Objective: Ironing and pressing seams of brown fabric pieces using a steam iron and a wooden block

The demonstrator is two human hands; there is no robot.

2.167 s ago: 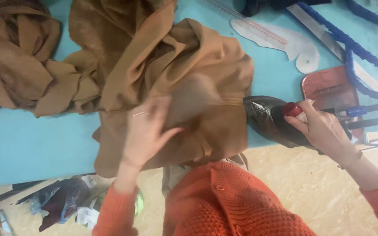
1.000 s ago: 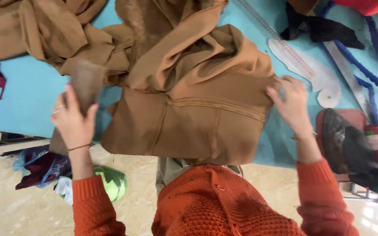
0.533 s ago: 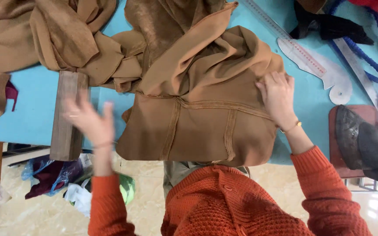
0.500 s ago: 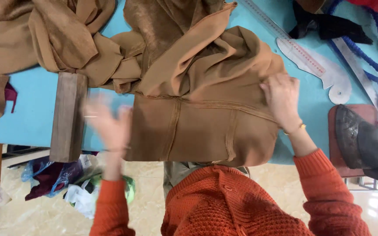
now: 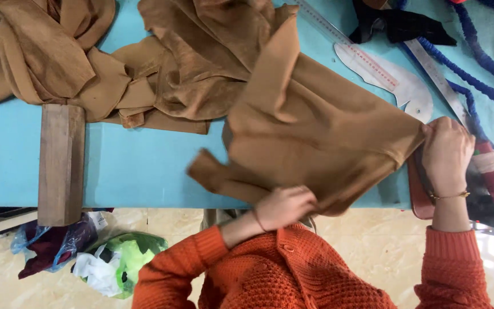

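Brown fabric piece [image 5: 321, 137] between both hands (plastic bags [image 5: 81, 252] of scraps below)

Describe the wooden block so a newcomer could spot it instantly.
Start at the turquoise table and go to its left part, below the heap of tan fabric. The wooden block lies there, overhanging the near edge. It is the only rigid, straight-sided brown thing among soft cloth.

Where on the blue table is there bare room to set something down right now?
The widest bare stretch of the blue table lies between the wooden block and the brown fabric piece gripped by the left hand and right hand. Crowded: fabric heap along the top, curved ruler and blue cord on the right.
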